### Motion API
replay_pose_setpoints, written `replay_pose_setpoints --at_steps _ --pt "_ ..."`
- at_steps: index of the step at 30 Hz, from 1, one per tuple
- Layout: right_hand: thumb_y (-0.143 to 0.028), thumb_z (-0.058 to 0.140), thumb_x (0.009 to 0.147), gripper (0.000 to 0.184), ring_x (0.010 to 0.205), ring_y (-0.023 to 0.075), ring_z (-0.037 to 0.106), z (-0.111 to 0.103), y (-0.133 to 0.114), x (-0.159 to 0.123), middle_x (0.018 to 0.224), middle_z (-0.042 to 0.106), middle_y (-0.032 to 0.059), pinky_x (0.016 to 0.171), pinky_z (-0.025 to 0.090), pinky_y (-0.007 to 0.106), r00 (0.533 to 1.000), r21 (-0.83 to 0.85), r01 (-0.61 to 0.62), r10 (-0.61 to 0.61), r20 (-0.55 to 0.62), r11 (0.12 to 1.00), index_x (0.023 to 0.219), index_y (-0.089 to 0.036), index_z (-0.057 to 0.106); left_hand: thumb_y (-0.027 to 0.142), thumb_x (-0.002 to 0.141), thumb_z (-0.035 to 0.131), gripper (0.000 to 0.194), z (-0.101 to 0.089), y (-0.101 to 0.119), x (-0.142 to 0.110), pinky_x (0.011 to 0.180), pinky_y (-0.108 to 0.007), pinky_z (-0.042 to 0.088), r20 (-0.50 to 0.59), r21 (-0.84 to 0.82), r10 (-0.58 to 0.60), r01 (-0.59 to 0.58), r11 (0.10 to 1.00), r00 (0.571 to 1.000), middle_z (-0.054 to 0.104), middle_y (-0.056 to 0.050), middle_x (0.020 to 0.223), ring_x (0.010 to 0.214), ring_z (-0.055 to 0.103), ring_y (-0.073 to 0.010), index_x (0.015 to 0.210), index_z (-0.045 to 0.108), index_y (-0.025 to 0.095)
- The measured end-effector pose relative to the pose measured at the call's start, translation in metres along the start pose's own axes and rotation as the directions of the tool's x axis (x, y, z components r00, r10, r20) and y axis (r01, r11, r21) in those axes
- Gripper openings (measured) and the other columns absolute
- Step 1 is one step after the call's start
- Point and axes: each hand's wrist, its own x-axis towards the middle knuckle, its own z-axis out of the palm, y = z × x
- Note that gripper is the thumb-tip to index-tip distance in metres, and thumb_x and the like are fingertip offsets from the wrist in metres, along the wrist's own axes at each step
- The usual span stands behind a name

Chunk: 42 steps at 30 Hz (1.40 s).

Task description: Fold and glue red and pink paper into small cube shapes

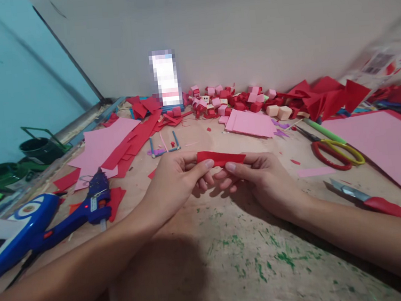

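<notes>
Between my two hands, a strip of red paper (218, 158) is stretched sideways above the table. The left end is pinched by my left hand (181, 173), thumb on the near face. My right hand (255, 171) grips the other end the same way, thumb in front and fingers behind. The strip looks slightly bent along its length. Beyond the hands, a small frame of blue sticks (166, 151) lies on the table. A stack of pink paper pieces (249, 123) sits behind my right hand.
At left lie a blue glue gun (89, 211), a blue-and-white device (26, 224) and red and pink sheets (104, 143). Scissors (338, 151), a red-handled cutter (375, 202) and a large pink sheet (388, 146) are at right. Small paper cubes (220, 101) line the wall beside a lit phone (167, 80).
</notes>
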Motion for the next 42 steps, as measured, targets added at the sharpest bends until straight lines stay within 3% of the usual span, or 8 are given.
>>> replay_pose_setpoints --at_steps 8,16,21,27,32,36,40,42 --pt "-0.035 0.085 0.085 0.02 0.065 0.0181 0.075 -0.002 0.001 0.0 0.076 0.081 0.0091 0.062 0.058 0.028 1.0 -0.008 0.015 -0.015 -0.01 1.0 0.082 -0.015 0.082 0.026 0.096 0.063 0.028 0.001 -0.001 -0.001 0.057 -0.022 0.049 0.052 -0.055 -0.041 0.043 0.998 0.998 0.071 -0.004 0.067 0.059 0.061 -0.012 0.074 0.073 0.014" --pt "-0.035 0.084 0.086 0.021 0.065 0.0173 0.074 -0.001 0.0 0.001 0.08 0.082 0.0103 0.059 0.055 0.027 1.0 -0.013 -0.011 0.011 0.018 1.0 0.085 -0.014 0.082 0.031 0.093 0.066 0.027 -0.001 -0.007 0.002 0.058 -0.023 0.05 0.028 -0.035 -0.041 0.042 0.999 0.999 0.071 -0.004 0.069 0.06 0.061 -0.0126 0.074 0.073 0.015" --pt "-0.038 0.083 0.087 0.024 0.053 0.0139 0.068 -0.002 0.0 0.001 0.068 0.078 0.0072 0.051 0.051 0.024 0.998 -0.067 0.016 -0.02 -0.053 0.998 0.081 -0.014 0.081 0.03 0.091 0.068 0.022 -0.001 -0.01 0.004 0.06 -0.023 0.049 0.099 -0.05 -0.025 0.03 0.998 0.995 0.07 -0.003 0.07 0.061 0.059 -0.0118 0.079 0.076 0.015" --pt "-0.035 0.082 0.087 0.022 0.058 0.0157 0.073 -0.001 -0.001 0.001 0.07 0.078 0.0076 0.05 0.052 0.022 0.999 -0.046 0.014 -0.016 -0.034 0.999 0.083 -0.014 0.081 0.028 0.093 0.068 0.018 0.0 -0.007 0.003 0.058 -0.021 0.049 -0.01 -0.088 -0.024 0.023 0.996 1.0 0.071 -0.003 0.071 0.062 0.061 -0.0118 0.083 0.077 0.016" --pt "-0.032 0.085 0.083 0.019 0.056 0.0158 0.074 -0.001 -0.001 0.001 0.071 0.08 0.0069 0.051 0.054 0.022 0.999 0.01 -0.003 0.003 -0.035 1.0 0.091 -0.015 0.081 0.027 0.089 0.073 0.015 0.001 -0.007 0.003 0.052 -0.02 0.049 -0.002 -0.08 -0.052 0.051 0.995 0.999 0.071 -0.001 0.068 0.056 0.06 -0.0111 0.097 0.08 0.017" --pt "-0.031 0.084 0.084 0.021 0.054 0.0151 0.074 -0.001 0.001 0.002 0.065 0.079 0.0056 0.051 0.053 0.02 1.0 0.031 0.002 -0.001 -0.028 1.0 0.097 -0.015 0.083 0.024 0.087 0.073 0.021 0.001 -0.008 0.004 0.05 -0.019 0.048 -0.017 -0.172 -0.059 0.055 0.984 0.998 0.068 0.0 0.064 0.055 0.059 -0.011 0.106 0.081 0.017" --pt "-0.03 0.084 0.085 0.024 0.054 0.0151 0.075 -0.003 0.001 0.004 0.066 0.08 0.0061 0.051 0.054 0.02 0.999 0.027 0.018 -0.018 -0.027 0.999 0.104 -0.016 0.085 0.029 0.088 0.074 0.017 0.0 -0.009 0.005 0.05 -0.02 0.048 0.001 -0.222 -0.066 0.065 0.973 0.998 0.067 -0.001 0.065 0.056 0.059 -0.0115 0.094 0.081 0.015" --pt "-0.03 0.085 0.084 0.023 0.054 0.0151 0.075 -0.003 0.002 0.004 0.064 0.079 0.0053 0.051 0.054 0.02 0.999 0.029 0.022 -0.021 -0.027 0.999 0.103 -0.018 0.085 0.037 0.091 0.072 0.025 -0.001 -0.011 0.006 0.05 -0.021 0.048 0.018 -0.207 -0.071 0.073 0.976 0.997 0.067 -0.003 0.066 0.056 0.059 -0.012 0.088 0.08 0.014"
